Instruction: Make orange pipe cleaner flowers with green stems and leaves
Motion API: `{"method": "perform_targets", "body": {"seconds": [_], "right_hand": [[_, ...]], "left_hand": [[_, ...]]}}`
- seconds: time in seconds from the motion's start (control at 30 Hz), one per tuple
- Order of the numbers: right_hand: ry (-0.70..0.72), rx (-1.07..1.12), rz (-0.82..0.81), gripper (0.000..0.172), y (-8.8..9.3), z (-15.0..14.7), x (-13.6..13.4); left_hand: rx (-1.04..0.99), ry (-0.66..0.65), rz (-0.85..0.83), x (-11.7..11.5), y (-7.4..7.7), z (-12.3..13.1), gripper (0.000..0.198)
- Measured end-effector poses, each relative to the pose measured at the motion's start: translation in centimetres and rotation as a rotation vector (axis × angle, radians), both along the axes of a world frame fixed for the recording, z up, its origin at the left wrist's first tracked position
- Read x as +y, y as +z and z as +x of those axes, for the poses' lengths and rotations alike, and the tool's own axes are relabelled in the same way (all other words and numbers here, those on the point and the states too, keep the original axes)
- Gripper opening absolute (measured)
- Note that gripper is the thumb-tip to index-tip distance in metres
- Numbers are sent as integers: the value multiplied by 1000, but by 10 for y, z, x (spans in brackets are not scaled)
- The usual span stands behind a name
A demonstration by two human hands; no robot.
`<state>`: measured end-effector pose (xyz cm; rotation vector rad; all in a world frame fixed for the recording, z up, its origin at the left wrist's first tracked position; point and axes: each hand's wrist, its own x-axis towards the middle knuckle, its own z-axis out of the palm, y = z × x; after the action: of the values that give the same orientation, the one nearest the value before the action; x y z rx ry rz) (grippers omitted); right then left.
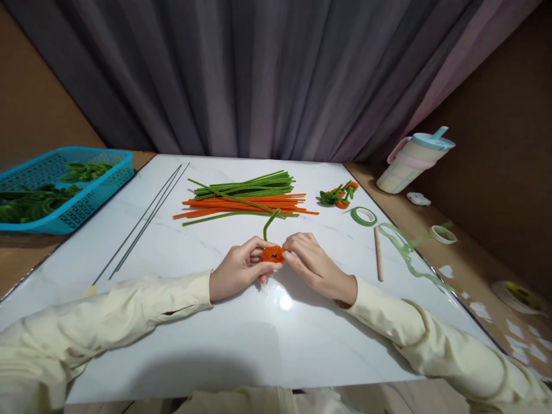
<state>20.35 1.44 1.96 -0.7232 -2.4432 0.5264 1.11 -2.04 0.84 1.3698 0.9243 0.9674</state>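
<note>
Both hands meet at the middle of a white marble-patterned desk (241,345). The left hand (239,267) and the right hand (313,261) pinch a small orange pipe-cleaner flower (273,254) between their fingertips, fingers drawn in close around it. A green stem (269,223) rises from the flower, curving away from the person. Just beyond lies a pile of green and orange pipe cleaners (244,198). Two thin wires (146,221) lie to the left, near a blue basket (92,195) of green pieces. To the right are finished flowers (338,195), a roll of green tape (363,216), a wooden stick (378,253) and a lidded cup (411,161).
</note>
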Motion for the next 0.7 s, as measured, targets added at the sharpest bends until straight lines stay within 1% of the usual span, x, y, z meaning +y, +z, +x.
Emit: {"method": "perform_targets", "body": {"seconds": [0.1,0.27,0.33,0.43,0.53,0.63,0.7], "right_hand": [[8,-77,52,24,0,-2,-1],[8,-125,274,23,-6,-3,-1],[11,-129,315,22,-8,-4,0],[10,-110,300,19,-7,-2,0],[13,-109,264,17,-1,1,0],[33,-115,251,18,3,2,-1],[35,-106,267,21,3,1,-2]], "left_hand": [[23,-20,27,-1,-1,-1,24],[29,-22,31,-2,1,-1,24],[34,-16,30,-2,1,-1,24],[22,-11,23,-1,1,-1,23],[2,6,22,-1,1,-1,24],[7,21,27,-1,1,0,24],[37,19,41,-2,2,0,24]]}}
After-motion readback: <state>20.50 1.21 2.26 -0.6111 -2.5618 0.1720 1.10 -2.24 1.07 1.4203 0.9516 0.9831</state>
